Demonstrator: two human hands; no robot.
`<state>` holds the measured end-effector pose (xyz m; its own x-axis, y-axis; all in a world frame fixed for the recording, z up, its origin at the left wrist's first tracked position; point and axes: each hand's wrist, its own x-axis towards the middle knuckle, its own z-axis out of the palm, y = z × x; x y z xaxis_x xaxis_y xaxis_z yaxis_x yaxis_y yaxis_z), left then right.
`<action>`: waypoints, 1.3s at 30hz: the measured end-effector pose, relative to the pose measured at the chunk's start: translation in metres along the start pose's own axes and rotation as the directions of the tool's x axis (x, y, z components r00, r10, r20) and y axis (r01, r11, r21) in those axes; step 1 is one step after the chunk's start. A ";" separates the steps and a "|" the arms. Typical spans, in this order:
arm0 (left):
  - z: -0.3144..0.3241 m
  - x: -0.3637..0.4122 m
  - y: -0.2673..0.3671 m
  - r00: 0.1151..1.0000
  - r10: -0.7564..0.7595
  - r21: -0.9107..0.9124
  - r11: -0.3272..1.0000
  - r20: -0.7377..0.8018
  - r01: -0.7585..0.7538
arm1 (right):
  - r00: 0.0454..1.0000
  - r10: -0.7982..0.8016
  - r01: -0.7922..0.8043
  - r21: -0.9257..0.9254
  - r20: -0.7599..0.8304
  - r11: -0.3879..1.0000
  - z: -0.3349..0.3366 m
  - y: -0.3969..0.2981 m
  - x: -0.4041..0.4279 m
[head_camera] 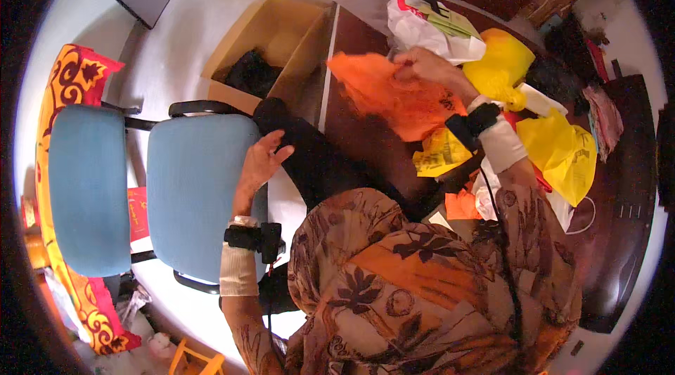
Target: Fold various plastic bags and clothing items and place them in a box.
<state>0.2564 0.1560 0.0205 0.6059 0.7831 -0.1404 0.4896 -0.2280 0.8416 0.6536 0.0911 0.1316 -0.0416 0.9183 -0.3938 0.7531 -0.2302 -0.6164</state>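
Observation:
My right hand [435, 72] is over a dark reddish-brown table [364, 32], its fingers bent on the upper edge of a crumpled orange plastic bag [390, 95]. Both hand and bag are slightly blurred, and the fingertips are partly hidden. Just beyond the knuckles lies a white plastic bag [406, 24] with red print and something green in it. Yellow plastic bags [498, 64] lie beside my right wrist, and a smaller printed yellow bag [443, 153] is below the orange one. My left hand [263, 159] holds nothing; its fingers are apart above the edge of a blue chair seat [203, 190].
An open cardboard box [311, 32] with a dark item inside stands left of the table. The chair's blue backrest [88, 190] is farther left, before a red and yellow patterned cloth [74, 72]. Folded cloth [606, 122] and a black cable [493, 196] are at right.

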 end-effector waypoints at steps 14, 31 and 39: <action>-0.091 -0.030 0.076 0.842 -0.230 -0.748 0.606 -0.489 -0.268 | 0.789 -0.613 0.565 0.448 -0.047 0.692 0.044 -0.226 0.125; -0.092 -0.251 -0.029 0.305 -0.568 -0.617 0.510 -0.765 -0.599 | 0.533 -0.708 0.743 0.144 0.463 0.653 0.318 -0.320 0.114; -0.079 -0.307 -0.086 0.137 -0.681 -0.548 0.435 -0.719 -0.714 | 0.631 -0.756 0.676 0.354 0.177 0.647 0.255 -0.346 0.202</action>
<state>-0.0212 -0.0192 0.0322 -0.7014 0.6788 -0.2174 -0.5634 -0.3410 0.7526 0.2173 0.2740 0.0915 -0.7112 0.6963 0.0969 0.2265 0.3575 -0.9060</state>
